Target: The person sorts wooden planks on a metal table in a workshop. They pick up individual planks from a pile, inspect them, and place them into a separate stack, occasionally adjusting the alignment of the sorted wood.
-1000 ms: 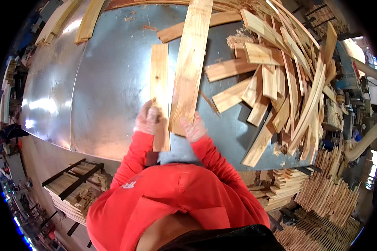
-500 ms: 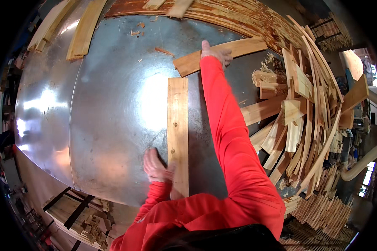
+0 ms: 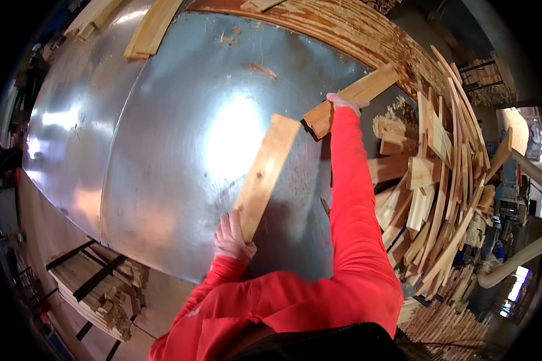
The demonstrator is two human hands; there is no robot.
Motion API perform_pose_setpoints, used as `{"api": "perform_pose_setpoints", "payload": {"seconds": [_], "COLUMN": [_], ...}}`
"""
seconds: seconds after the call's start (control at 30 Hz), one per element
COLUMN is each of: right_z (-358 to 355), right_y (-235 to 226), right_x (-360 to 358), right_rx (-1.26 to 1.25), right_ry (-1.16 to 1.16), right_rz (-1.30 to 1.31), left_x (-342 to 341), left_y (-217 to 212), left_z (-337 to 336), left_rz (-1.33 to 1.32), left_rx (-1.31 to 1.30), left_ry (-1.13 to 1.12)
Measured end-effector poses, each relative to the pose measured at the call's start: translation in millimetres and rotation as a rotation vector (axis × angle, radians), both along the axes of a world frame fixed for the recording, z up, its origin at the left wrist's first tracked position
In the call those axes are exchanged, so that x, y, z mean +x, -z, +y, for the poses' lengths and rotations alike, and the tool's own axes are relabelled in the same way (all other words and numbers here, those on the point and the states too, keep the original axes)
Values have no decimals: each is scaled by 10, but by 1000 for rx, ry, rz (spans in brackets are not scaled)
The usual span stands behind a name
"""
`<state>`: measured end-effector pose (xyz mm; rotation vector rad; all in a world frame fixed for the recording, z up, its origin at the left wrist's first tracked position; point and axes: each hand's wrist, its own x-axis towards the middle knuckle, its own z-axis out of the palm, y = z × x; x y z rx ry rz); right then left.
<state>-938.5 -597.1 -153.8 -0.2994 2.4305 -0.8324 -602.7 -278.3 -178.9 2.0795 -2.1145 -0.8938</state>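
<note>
Head view: left hand (image 3: 232, 242) closed on the near end of the left board (image 3: 266, 171), which slants away up and to the right, two knots on its face. Right hand (image 3: 347, 103), arm stretched out, gripping the right board (image 3: 372, 88) by its near edge; fingers' underside hidden. Boards are apart, both over the metal table (image 3: 168, 162). Right of the arm: jumbled wood pile (image 3: 424, 171), shavings (image 3: 397, 111) at its far end. Plywood (image 3: 343, 31) along the far edge. More boards (image 3: 155, 29) far left.
</note>
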Motion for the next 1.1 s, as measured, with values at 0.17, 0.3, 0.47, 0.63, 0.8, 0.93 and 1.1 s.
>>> {"api": "perform_pose_setpoints", "payload": {"seconds": [0.17,0.3,0.47,0.63,0.8,0.93,1.1], "right_z": [1293,2208,3083,4038,4508,4440,4247], "right_y": [460,182,-454,-103,-139,103,-6], "right_x": [-387,24,1028,1411,1343,1222,1431], "right_rx": [-680,-666,-58,-311,-323,-115,-79], "right_ry": [-173,-227,-833,-1325,-686,-669,-855], "right_rz": [-630,-633,195,291,-89,-310,-454], "left_x": [310,46,-540,-499,-578,-704,-322], "left_y": [6,-19,393,393,409,289,-163], "left_z": [13,-33,-136,11,54,6,447], "left_rz": [1129,1751,1647,1460,1305,1526,750], "left_rx": [413,673,696,800,671,729,570], "left_ry": [-376,-443,-832,-507,-609,-783,-271]}}
